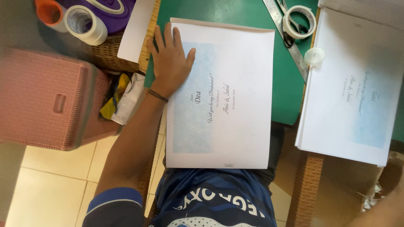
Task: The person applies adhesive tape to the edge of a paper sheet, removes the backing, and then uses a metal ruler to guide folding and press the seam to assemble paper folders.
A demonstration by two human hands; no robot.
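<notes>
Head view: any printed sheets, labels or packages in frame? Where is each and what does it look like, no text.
Printed sheet: centre, on the green mat, white rectangle with a pale blue panel and dark script; left hand flat on its upper left corner.
Stack of printed sheets: right side, white, same pale blue panel.
Blank white sheet: top left, on the wicker basket.
Crumpled bag: left of the forearm, white and yellow.

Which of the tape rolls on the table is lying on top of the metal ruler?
The white tape roll at top right, resting over the metal ruler and scissors on the green mat. The other roll sits at top left beside an orange cup.
</notes>
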